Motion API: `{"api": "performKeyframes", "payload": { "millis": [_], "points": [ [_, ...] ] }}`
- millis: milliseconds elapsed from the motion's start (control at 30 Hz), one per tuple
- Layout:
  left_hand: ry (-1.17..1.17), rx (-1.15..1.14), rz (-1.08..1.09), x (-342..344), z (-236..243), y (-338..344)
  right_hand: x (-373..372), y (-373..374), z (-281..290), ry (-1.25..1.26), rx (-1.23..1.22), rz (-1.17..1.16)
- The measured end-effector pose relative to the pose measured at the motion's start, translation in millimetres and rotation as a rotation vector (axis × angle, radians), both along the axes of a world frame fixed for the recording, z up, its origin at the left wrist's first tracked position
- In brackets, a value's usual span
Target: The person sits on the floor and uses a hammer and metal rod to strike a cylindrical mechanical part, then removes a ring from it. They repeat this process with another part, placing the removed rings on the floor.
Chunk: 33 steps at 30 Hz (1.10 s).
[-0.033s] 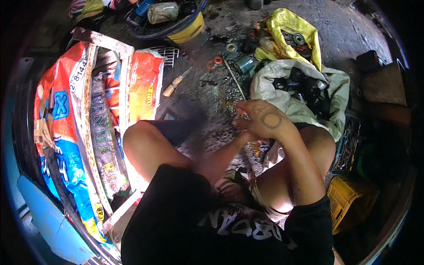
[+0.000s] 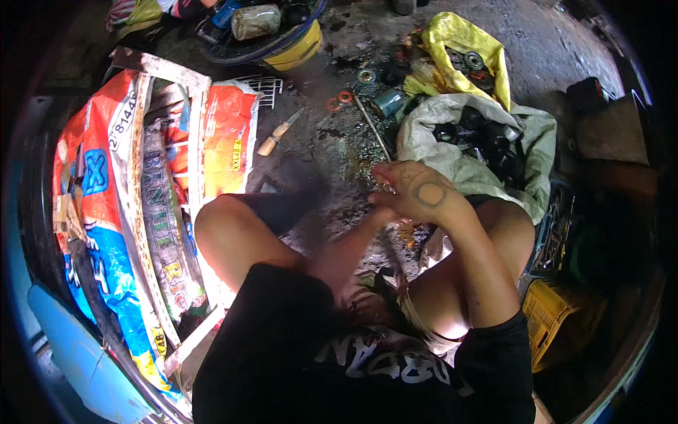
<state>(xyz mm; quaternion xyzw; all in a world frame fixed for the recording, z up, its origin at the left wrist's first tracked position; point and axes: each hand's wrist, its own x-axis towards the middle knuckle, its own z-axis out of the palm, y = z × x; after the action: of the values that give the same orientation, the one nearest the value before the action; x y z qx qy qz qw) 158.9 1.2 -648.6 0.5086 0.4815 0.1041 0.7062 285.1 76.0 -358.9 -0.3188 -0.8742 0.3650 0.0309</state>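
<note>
My right hand (image 2: 424, 192), its back marked with a dark ring, is closed with curled fingers between my knees. My left hand (image 2: 383, 212) meets it from below, fingers bent and largely covered. Whatever the two hands grip is hidden between them. A thin metal rod (image 2: 371, 127) runs from the floor up to the right fingertips; I cannot tell whether it is held or lies behind them. Just beyond is a pale woven sack (image 2: 424, 134) with dark parts (image 2: 487, 141) in it.
A wooden-handled knife (image 2: 280, 133) lies on the stained floor, near orange rings (image 2: 345, 97) and a metal cylinder (image 2: 388, 104). Behind stands a yellow bag (image 2: 506, 71) of round parts. A rusty frame over printed sacks (image 2: 233, 141) is at left, a yellow crate (image 2: 544, 318) at right.
The whole view has shifted slightly. My hands stay together in the same place, with only a small movement of the fingers.
</note>
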Motion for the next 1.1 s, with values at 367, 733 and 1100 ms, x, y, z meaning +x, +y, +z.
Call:
{"api": "performKeyframes", "payload": {
  "millis": [367, 733, 1100],
  "points": [
    [0.509, 0.534, 0.679, -82, -34, 144, 9, -20, 39, -0.135, -0.246, 0.136],
    [0.88, 0.639, 0.457, -34, -66, 238, 48, 6, 60, -0.097, -0.266, 0.137],
    [0.858, 0.471, 0.216, -115, -18, 237, 45, 10, 60, -0.062, -0.271, 0.09]
  ]
}}
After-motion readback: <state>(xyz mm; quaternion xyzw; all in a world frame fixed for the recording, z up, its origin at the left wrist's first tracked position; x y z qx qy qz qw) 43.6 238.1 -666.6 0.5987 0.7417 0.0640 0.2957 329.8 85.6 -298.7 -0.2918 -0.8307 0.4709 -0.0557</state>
